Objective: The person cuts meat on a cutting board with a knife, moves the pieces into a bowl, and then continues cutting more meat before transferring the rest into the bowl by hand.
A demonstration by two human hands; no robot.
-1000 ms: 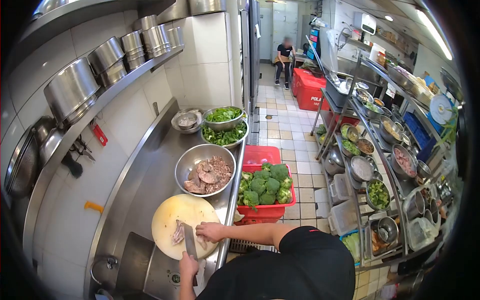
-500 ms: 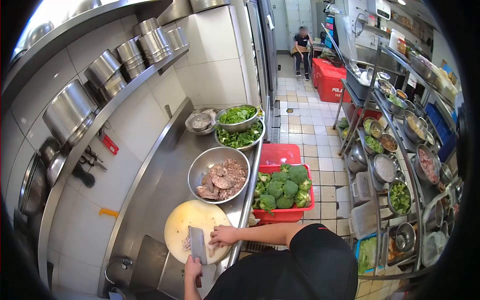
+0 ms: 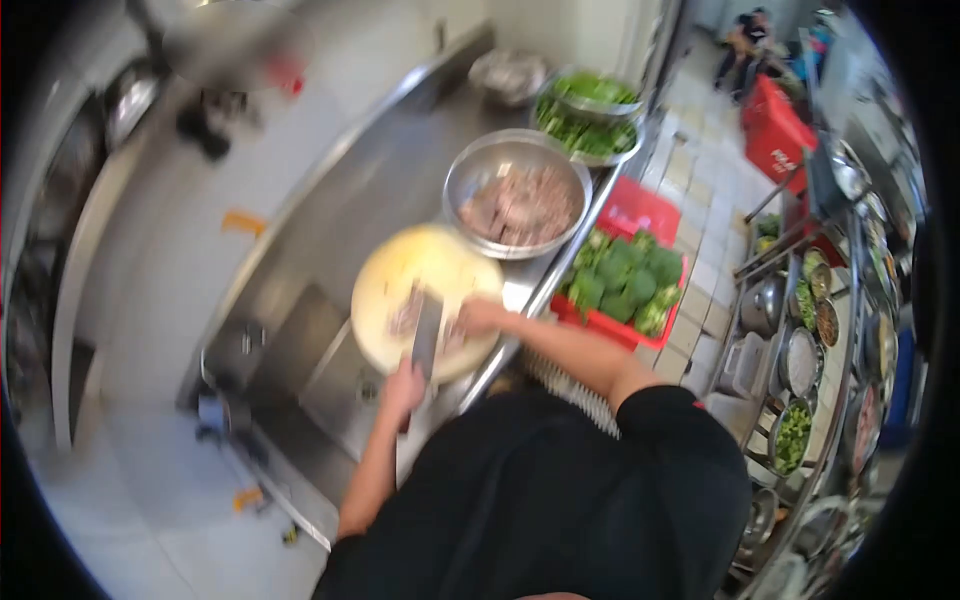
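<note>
My left hand (image 3: 403, 387) is closed around the handle of a cleaver (image 3: 427, 328), whose broad blade lies over the round, yellowish-white cutting board (image 3: 385, 270). Left of the blade is a small heap of cut meat (image 3: 406, 314). On the board's right side, my right hand (image 3: 482, 314) has its fingers bent down on a pale piece of meat (image 3: 452, 338), partly hidden and blurred. Just behind the board stands a steel bowl (image 3: 462, 165) of chopped pinkish-brown meat (image 3: 525, 205).
Bowls of leafy greens (image 3: 590, 125) stand at the counter's far end. A red crate of broccoli (image 3: 628, 278) is beside the counter's right edge. A sink (image 3: 300, 345) lies to the left. Shelves with food bowls (image 3: 792, 437) line the right; a person (image 3: 745, 45) sits far back.
The view has tilted downward and turned, so the board and bowls appear higher and more of the sink shows. Both hands stay at the board, the cleaver still in my left hand.
</note>
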